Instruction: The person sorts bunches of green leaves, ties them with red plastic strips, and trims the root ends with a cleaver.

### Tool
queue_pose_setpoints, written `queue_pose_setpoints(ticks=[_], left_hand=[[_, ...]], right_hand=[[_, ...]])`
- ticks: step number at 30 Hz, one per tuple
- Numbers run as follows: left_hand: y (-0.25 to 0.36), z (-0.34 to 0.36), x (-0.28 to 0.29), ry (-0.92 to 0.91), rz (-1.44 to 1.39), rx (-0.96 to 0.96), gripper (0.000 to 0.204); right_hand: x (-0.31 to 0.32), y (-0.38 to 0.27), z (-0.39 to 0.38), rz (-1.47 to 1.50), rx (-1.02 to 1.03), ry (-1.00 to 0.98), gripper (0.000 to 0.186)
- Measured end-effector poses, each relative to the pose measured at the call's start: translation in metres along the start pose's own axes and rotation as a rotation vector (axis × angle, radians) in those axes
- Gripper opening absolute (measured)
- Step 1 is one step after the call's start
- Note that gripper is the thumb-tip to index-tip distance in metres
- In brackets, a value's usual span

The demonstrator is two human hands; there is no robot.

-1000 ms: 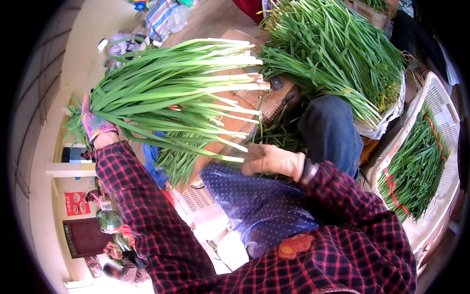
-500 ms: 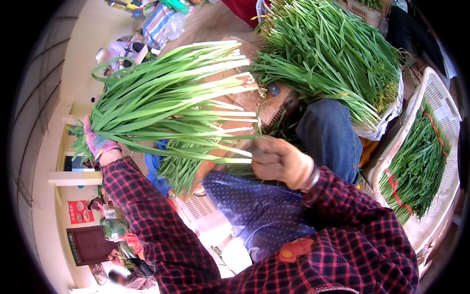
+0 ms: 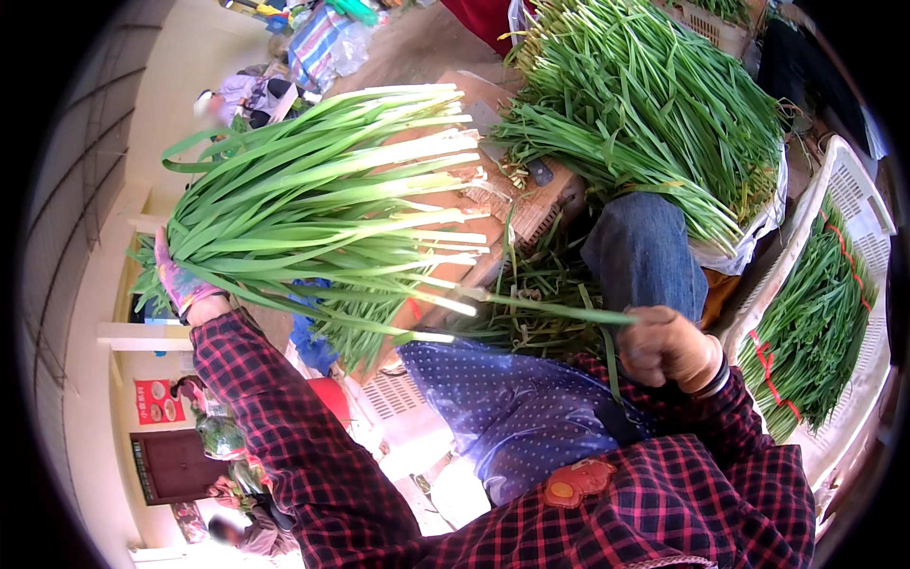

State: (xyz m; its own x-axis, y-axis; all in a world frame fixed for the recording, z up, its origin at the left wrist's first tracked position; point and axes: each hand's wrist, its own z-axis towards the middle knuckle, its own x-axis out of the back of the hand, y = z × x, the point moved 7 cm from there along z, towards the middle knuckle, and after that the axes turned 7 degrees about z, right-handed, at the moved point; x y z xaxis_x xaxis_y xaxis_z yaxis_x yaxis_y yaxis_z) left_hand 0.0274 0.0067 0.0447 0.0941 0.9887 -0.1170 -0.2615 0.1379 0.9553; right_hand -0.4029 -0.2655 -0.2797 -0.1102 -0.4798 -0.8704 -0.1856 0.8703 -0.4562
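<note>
Pale wall (image 3: 161, 109) is rising behind. Left grip (image 3: 183, 277) is clasping the bunch (image 3: 332, 190) above the board (image 3: 561, 188); right grip (image 3: 669, 351) is pinching one strand (image 3: 559, 310). Tied greens (image 3: 810, 318) are lying in the crate (image 3: 861, 178), seemingly done; heap (image 3: 645, 114) is apparently waiting.

On the pale wall at the left hangs a small red poster (image 3: 159, 401). A short column of pale characters runs along its left edge, beside pictures of round dishes. It is the clearest lettering in view. Below it, a dark brown panel (image 3: 192, 467) on the same wall has a narrow dark green strip (image 3: 140, 468) down its left side, with tiny pale marks too small to read. On the checked jacket (image 3: 360, 484) sits a red patch (image 3: 578, 482) with a rounded orange shape; any lettering there cannot be made out.
</note>
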Motion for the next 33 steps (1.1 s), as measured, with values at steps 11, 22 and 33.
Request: queue_pose_setpoints(ticks=[11,22,33], left_hand=[[0.039,-0.015,-0.006,-0.069,0.030,-0.160,0.038],[0.030,-0.056,-0.025,-0.247,0.038,-0.030,0.047],[0.010,-0.063,0.011,-0.199,0.028,-0.095,0.044]], right_hand=[[-0.056,-0.029,0.180,-0.910,0.637,-0.141,0.059],[-0.115,-0.026,0.179,0.197,0.308,-0.550,0.042],[-0.112,-0.016,0.178,0.340,0.080,-0.401,0.030]])
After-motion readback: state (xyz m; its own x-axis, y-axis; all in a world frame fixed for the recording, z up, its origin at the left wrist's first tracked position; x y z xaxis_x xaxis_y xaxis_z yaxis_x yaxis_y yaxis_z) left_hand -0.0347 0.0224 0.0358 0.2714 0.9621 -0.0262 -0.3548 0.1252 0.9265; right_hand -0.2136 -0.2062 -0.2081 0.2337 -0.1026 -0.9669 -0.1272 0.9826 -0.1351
